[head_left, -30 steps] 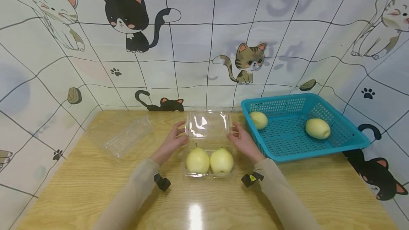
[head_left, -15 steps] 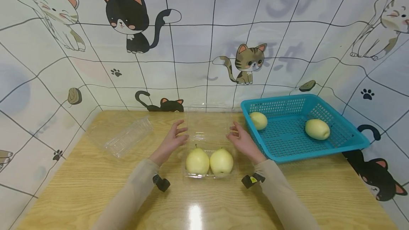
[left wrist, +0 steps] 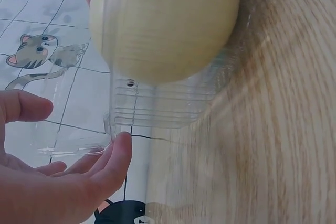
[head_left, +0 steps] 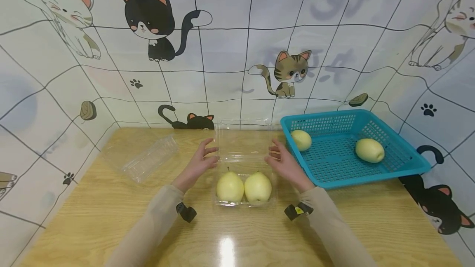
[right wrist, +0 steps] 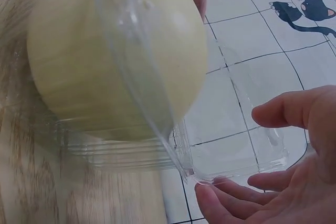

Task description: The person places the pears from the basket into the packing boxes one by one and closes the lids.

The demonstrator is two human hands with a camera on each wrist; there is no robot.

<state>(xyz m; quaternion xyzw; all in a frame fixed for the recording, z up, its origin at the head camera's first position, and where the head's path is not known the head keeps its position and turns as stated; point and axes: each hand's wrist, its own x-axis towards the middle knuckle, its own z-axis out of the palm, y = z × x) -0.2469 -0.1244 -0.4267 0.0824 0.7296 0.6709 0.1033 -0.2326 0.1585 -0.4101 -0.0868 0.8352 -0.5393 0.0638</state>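
Observation:
A clear plastic clamshell box (head_left: 246, 204) sits on the table with two round, pale yellow pears (head_left: 230, 186) side by side in its base. Its see-through lid (head_left: 243, 139) stands raised at the back. On the lid's left side is my left hand (head_left: 202, 158), thumb spread apart, fingertips (left wrist: 123, 142) right at the corner by the hinge. My right hand (head_left: 282, 160) mirrors it on the other side, fingertips (right wrist: 206, 192) at the hinge corner and thumb apart from them. Each wrist view shows one pear close up through the clear wall of the base.
A second clear plastic box (head_left: 150, 158) lies open at the back left. At the back right stands a blue perforated basket (head_left: 330, 182) with two more pears (head_left: 370, 150) in it. A cat-patterned cloth (head_left: 230, 44) hangs behind and beside the wooden table (head_left: 230, 234).
The lid has swung; its bright glare is gone and its top edge appears higher. My right hand and forearm have shifted slightly right. The pears stay where they were.

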